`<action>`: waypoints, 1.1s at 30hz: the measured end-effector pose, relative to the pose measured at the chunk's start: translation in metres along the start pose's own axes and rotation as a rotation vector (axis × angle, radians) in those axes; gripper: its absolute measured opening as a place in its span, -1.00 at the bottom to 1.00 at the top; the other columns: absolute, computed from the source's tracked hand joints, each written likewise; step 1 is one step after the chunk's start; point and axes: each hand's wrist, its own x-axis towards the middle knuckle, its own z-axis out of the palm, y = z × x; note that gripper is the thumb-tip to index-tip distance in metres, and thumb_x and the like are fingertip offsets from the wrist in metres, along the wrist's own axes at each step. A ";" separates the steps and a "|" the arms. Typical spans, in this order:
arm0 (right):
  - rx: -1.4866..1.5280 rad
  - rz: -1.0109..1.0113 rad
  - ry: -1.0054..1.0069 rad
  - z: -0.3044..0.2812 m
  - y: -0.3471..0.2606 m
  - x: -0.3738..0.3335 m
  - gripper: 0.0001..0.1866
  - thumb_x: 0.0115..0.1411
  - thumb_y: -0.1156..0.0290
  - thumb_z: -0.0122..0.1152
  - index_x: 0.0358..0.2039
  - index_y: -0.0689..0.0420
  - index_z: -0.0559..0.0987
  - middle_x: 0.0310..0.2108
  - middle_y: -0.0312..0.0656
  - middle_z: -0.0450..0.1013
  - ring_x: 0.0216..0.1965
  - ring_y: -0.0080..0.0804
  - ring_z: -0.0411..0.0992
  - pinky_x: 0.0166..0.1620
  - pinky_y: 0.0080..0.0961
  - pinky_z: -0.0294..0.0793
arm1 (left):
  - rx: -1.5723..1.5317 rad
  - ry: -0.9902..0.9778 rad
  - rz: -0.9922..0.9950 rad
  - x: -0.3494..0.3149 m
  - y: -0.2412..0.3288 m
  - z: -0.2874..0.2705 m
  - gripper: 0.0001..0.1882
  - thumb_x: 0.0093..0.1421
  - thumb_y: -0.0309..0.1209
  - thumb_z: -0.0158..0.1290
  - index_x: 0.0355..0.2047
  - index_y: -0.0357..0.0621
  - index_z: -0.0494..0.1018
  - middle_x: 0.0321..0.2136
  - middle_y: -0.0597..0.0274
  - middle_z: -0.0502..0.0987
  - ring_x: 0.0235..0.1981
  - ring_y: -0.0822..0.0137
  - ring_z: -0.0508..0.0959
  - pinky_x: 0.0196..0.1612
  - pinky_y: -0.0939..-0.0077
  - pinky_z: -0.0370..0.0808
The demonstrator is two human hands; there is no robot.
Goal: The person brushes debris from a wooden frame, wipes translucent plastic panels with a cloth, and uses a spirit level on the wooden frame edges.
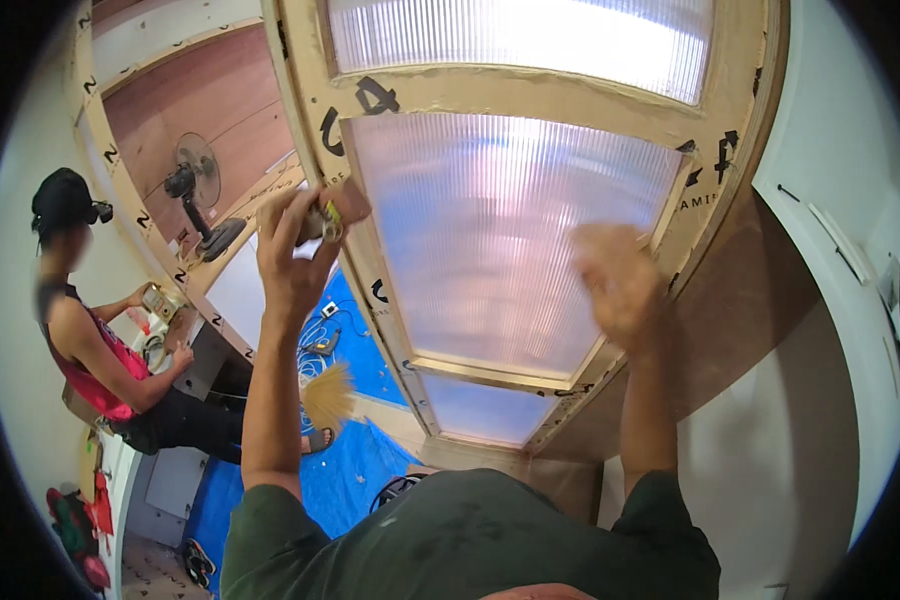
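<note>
My left hand point(292, 250) is raised by the left edge of a tall frame point(510, 90) covered in tan material. Its fingers are closed on a small roll-like thing with a brown flap point(348, 204); its exact kind is unclear. Ribbed translucent panels fill the frame, the middle panel point(500, 240) being the largest in full view. In front of that panel's right side is my right hand point(625, 290), raised and blurred by motion. Its fingers are too smeared to read, and I cannot tell whether it touches the frame.
At the left, a person point(120, 340) in a black cap holds a small container point(158, 303). Beyond stands a black fan point(195, 195) on a ledge. Blue sheeting point(345, 475) covers the floor, with white cables point(320, 335) and a straw-coloured brush point(327, 395) nearby. A white wall curves at right.
</note>
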 end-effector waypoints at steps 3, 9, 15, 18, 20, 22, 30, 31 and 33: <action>-0.219 0.035 0.311 -0.003 0.021 0.031 -0.86 0.17 0.51 0.40 -0.23 0.15 0.71 -0.15 -0.17 0.63 -0.07 -0.19 0.56 0.05 -0.25 0.46 | -0.006 -0.012 -0.004 0.028 -0.011 0.005 -0.37 0.09 -0.60 0.36 0.21 -0.08 0.50 0.09 0.09 0.47 0.00 0.21 0.59 -0.06 0.43 0.66; -0.266 -0.008 0.309 -0.006 0.032 0.061 -0.84 0.15 0.51 0.44 -0.22 0.12 0.72 -0.23 -0.21 0.59 -0.17 -0.25 0.51 -0.06 -0.25 0.44 | 0.046 0.063 0.019 0.044 -0.013 0.010 -0.35 0.07 -0.63 0.35 0.20 -0.05 0.50 0.07 0.08 0.48 0.00 0.21 0.59 -0.03 0.39 0.68; 0.007 -0.160 0.164 0.059 -0.001 0.088 -0.88 0.21 0.49 0.36 -0.22 0.12 0.69 -0.27 -0.18 0.57 -0.21 -0.21 0.50 -0.10 -0.27 0.44 | -0.324 0.028 -0.557 -0.065 -0.004 0.000 -0.42 0.22 -0.32 0.33 0.19 -0.25 0.44 -0.01 0.09 0.56 -0.10 0.29 0.62 -0.12 0.50 0.60; 0.276 -0.191 -0.018 0.110 -0.027 0.093 -0.83 0.24 0.43 0.34 -0.15 0.14 0.68 -0.23 -0.16 0.57 -0.21 -0.25 0.52 -0.07 -0.32 0.46 | -1.544 0.133 -1.061 -0.128 0.010 -0.001 -0.33 0.39 -0.02 0.09 0.31 -0.22 0.25 -0.04 -0.01 0.56 -0.17 0.22 0.64 -0.29 0.36 0.65; 0.665 0.084 -0.195 0.137 -0.056 0.065 -0.78 0.30 0.37 0.31 -0.08 0.15 0.67 -0.17 -0.16 0.58 -0.20 -0.30 0.52 -0.07 -0.39 0.47 | -1.715 0.158 -1.129 -0.154 0.030 0.000 -0.30 0.39 0.03 0.07 0.32 -0.21 0.25 -0.04 -0.01 0.56 -0.15 0.21 0.64 -0.28 0.37 0.64; 0.890 0.259 -0.374 0.166 -0.070 0.039 -0.64 0.38 0.28 0.26 0.12 0.14 0.59 -0.01 -0.17 0.56 -0.13 -0.39 0.52 0.00 -0.51 0.49 | -1.813 0.046 -1.053 -0.173 0.028 -0.008 -0.15 0.27 -0.09 0.27 0.42 -0.19 0.14 -0.04 -0.03 0.57 -0.06 0.15 0.61 -0.12 0.33 0.63; 0.855 0.169 -0.633 0.188 -0.090 -0.059 -0.43 0.11 0.32 0.48 0.14 0.17 0.57 0.21 -0.03 0.39 0.24 -0.05 0.40 0.22 -0.22 0.45 | -0.148 -0.651 -0.697 -0.161 0.067 -0.050 0.29 -0.16 -0.54 0.51 0.53 0.00 -0.03 -0.05 -0.04 0.61 0.04 0.02 0.59 0.13 0.17 0.50; 0.933 0.286 -0.670 0.189 -0.098 -0.066 -0.44 0.10 0.32 0.49 0.12 0.17 0.59 0.19 -0.02 0.40 0.21 -0.04 0.42 0.20 -0.20 0.45 | -0.166 -0.665 -0.693 -0.161 0.071 -0.050 0.27 -0.13 -0.54 0.50 0.53 0.02 -0.02 -0.04 -0.04 0.61 0.04 0.01 0.59 0.14 0.15 0.49; 1.076 0.516 -0.713 0.192 -0.117 -0.072 -0.47 0.07 0.32 0.50 0.07 0.17 0.63 0.15 -0.02 0.42 0.16 -0.01 0.45 0.18 -0.16 0.47 | -0.121 -0.696 -0.636 -0.155 0.082 -0.050 0.27 -0.15 -0.54 0.50 0.52 0.02 -0.01 -0.02 -0.08 0.61 0.02 -0.03 0.60 0.13 0.15 0.50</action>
